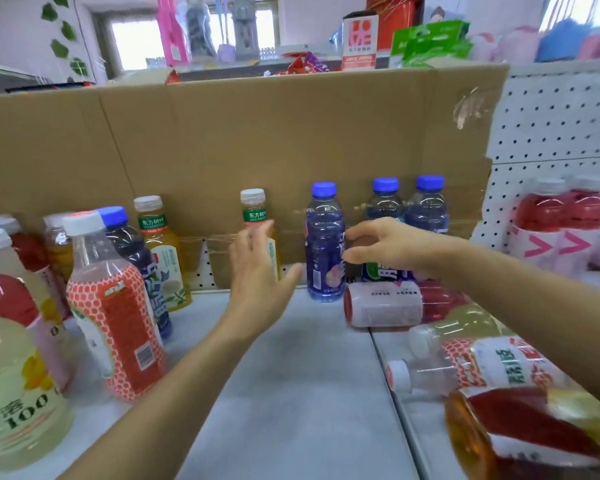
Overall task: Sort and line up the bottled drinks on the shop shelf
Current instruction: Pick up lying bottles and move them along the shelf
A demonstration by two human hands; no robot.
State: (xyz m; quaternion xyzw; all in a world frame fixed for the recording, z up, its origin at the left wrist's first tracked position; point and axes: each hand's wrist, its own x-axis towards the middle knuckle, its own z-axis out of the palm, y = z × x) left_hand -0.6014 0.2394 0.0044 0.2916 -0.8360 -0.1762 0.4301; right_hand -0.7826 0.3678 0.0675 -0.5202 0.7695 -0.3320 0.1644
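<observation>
Head view: shelf point(291, 393), grey, backed by a cardboard sheet point(257, 133). Left hand point(257, 271) released, fingers straight, raised in front of a yellow tea bottle point(253, 209) standing at the far edge. Right hand point(388, 247) loose, fingers half curved, grasping nothing; fingertips just beside a blue bottle point(324, 244) standing upright mid-shelf, possibly touching, blur hides the contact. Two blue-capped bottles point(428, 202) stand behind the right hand. A red bottle point(385, 304) lies on its side near right. An orange-labelled bottle point(115, 317) stands upright among others at left.
</observation>
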